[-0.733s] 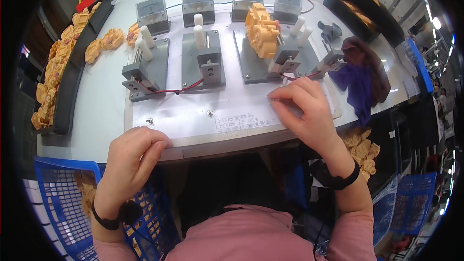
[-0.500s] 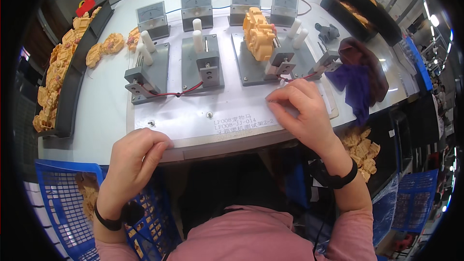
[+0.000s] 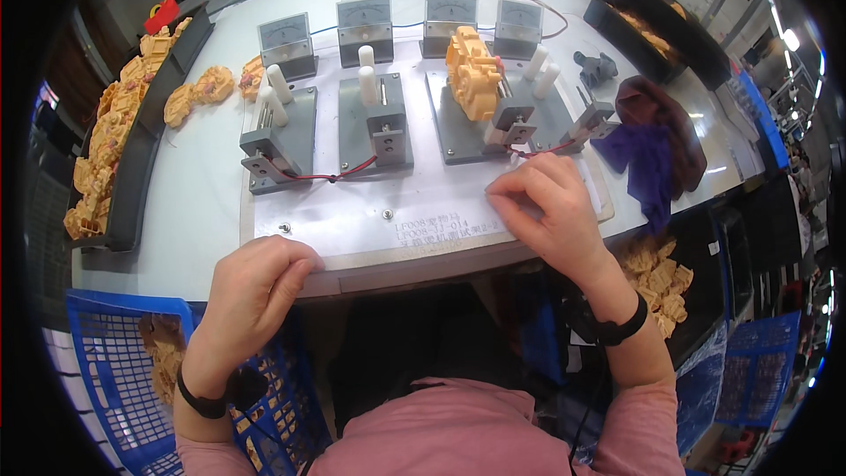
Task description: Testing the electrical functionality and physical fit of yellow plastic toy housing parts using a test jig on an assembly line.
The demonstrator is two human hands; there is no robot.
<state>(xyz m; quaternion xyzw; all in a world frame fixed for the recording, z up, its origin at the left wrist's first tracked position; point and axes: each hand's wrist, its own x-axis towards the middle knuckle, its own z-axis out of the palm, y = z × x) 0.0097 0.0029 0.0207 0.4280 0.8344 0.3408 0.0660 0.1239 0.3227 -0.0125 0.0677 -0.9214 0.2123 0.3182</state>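
Resting on the near edge of a white test bench [image 3: 203, 203], the person's left hand [image 3: 256, 286] lies loosely curled with nothing in its grip, apparently steadying the body while the other hand works. The right hand [image 3: 551, 211] hovers just below the third grey fixture plate [image 3: 458, 128], fingers drawn narrowly together near a thin red wire [image 3: 538, 152] that runs from the clamp block [image 3: 515, 123]; whether the fingertips actually pinch the wire cannot be told. A yellow plastic motor housing [image 3: 471, 70] sits upright on that third plate, seated against white locating pegs [image 3: 539, 70], evidently so the clamp's contacts meet it. Two fixture plates to the left stand unloaded, joined by a red and black lead [image 3: 330, 176]. Four analogue meters [image 3: 366, 22] line the back, facing the worker for easy reading. More yellow housings [image 3: 106, 145] fill a dark tray at the left, within reach, and others lie in a blue mesh basket [image 3: 115, 361] below the bench. A purple cloth [image 3: 652, 154] lies at the right
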